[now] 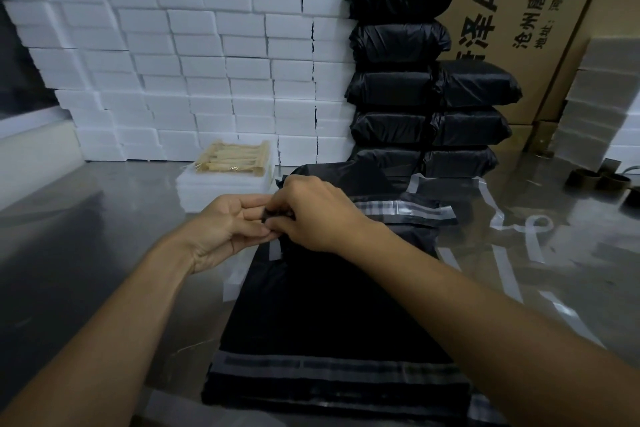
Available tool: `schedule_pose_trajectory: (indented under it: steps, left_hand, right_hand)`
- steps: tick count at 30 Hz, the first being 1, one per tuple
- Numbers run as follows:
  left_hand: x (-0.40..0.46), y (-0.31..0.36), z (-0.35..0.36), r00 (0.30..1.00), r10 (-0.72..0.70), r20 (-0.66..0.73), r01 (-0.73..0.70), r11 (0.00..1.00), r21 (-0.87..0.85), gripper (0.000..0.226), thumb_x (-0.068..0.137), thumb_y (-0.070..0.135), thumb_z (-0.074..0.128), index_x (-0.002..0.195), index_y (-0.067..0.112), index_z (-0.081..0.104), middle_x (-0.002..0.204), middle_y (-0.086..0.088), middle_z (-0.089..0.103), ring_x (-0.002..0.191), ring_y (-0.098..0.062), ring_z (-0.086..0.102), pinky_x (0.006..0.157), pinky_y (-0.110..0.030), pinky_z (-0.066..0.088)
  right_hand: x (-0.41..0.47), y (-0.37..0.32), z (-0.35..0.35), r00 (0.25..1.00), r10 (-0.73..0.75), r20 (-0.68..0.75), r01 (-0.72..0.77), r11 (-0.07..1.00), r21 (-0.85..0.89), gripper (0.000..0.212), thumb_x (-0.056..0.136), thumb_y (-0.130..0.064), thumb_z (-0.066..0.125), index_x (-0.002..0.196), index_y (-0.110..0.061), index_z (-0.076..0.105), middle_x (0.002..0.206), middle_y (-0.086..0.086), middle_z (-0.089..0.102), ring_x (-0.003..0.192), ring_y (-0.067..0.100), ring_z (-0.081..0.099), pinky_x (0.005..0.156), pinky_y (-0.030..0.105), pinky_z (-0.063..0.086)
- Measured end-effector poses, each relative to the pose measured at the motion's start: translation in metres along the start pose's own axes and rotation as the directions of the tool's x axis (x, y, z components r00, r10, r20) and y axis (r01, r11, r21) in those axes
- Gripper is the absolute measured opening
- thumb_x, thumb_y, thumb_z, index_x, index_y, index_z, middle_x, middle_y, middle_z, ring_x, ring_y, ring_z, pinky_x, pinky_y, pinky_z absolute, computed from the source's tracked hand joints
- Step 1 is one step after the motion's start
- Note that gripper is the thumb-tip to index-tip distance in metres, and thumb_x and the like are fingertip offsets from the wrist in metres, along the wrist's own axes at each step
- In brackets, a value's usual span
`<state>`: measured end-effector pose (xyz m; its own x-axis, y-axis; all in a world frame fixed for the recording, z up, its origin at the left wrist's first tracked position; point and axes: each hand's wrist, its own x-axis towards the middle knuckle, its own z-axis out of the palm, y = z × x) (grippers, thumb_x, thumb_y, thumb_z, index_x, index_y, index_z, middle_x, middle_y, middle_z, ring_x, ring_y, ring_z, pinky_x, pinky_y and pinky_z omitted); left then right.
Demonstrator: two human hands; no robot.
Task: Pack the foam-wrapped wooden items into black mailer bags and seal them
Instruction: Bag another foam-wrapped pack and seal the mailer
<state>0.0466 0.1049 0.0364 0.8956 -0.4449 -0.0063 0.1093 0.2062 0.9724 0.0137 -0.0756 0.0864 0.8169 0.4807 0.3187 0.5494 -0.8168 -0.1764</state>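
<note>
Steel-grey reflective tabletop (pixel 86 218) carries the work. Both hands' fingers pinch the flap edge of the glossy black plastic mailer bag (pixel 311 305), left hand (pixel 225 225) steadying, right hand (pixel 311 215) peeling. Best to pull the thin liner strip (pixel 276 250) slowly and flat. White foam blocks (pixel 173 62) are stacked behind.

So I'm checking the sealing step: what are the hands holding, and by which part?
Both the left hand and right hand pinch the far edge of the black mailer bag, at its adhesive flap end.
</note>
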Motion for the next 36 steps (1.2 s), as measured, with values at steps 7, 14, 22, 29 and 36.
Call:
schedule_pose_trajectory:
  steps: [7, 14, 22, 29, 36]
  left_hand:
    - [0.000, 0.001, -0.002, 1.000, 0.007, 0.023, -0.007, 1.000, 0.018, 0.060, 0.066, -0.017, 0.060, 0.123, 0.001, 0.060, 0.118, -0.020, 0.069, 0.103, -0.029, 0.070, 0.082, -0.028, 0.057]
    - [0.001, 0.004, 0.004, 0.999, 0.027, -0.022, -0.026, 0.999, 0.032, 0.057, 0.066, -0.014, 0.057, 0.122, -0.003, 0.060, 0.115, -0.022, 0.069, 0.103, -0.031, 0.069, 0.079, -0.031, 0.059]
    - [0.003, 0.009, 0.009, 0.993, 0.032, -0.117, -0.021, 0.995, 0.096, 0.044, 0.082, -0.020, 0.053, 0.120, 0.001, 0.065, 0.111, -0.017, 0.072, 0.096, -0.024, 0.071, 0.077, -0.029, 0.059]
    - [0.004, 0.008, 0.006, 0.992, 0.043, -0.122, -0.038, 0.998, 0.047, 0.042, 0.085, -0.018, 0.051, 0.121, 0.000, 0.063, 0.111, -0.019, 0.071, 0.103, -0.027, 0.070, 0.078, -0.029, 0.059]
    - [0.002, 0.007, 0.006, 0.992, 0.068, -0.104, -0.063, 0.997, 0.051, 0.055, 0.066, -0.013, 0.064, 0.118, 0.003, 0.062, 0.109, -0.019, 0.072, 0.100, -0.028, 0.071, 0.073, -0.027, 0.059]
  right_hand:
    - [0.006, -0.001, -0.005, 0.996, 0.043, 0.081, -0.044, 0.999, 0.016, 0.028, 0.088, -0.032, 0.074, 0.115, -0.025, 0.073, 0.116, 0.004, 0.066, 0.105, 0.026, 0.061, 0.079, 0.036, 0.048]
    - [0.005, -0.003, -0.003, 0.992, 0.110, 0.064, -0.113, 0.993, 0.041, 0.017, 0.090, -0.032, 0.070, 0.105, -0.024, 0.074, 0.110, 0.006, 0.066, 0.099, 0.027, 0.063, 0.076, 0.035, 0.047]
    - [0.002, -0.004, -0.002, 0.992, 0.123, 0.020, -0.123, 0.992, 0.010, 0.014, 0.092, -0.020, 0.061, 0.098, -0.016, 0.072, 0.105, 0.008, 0.067, 0.093, 0.030, 0.064, 0.077, 0.039, 0.052]
    - [0.001, -0.001, -0.001, 0.994, 0.105, -0.014, -0.103, 0.992, 0.073, 0.013, 0.090, -0.025, 0.065, 0.100, -0.019, 0.070, 0.103, 0.001, 0.067, 0.094, 0.023, 0.064, 0.082, 0.041, 0.054]
    - [0.002, 0.001, 0.002, 0.997, 0.074, -0.034, -0.071, 0.994, 0.081, 0.029, 0.089, -0.044, 0.070, 0.105, -0.020, 0.068, 0.103, -0.002, 0.067, 0.094, 0.020, 0.063, 0.082, 0.038, 0.053]
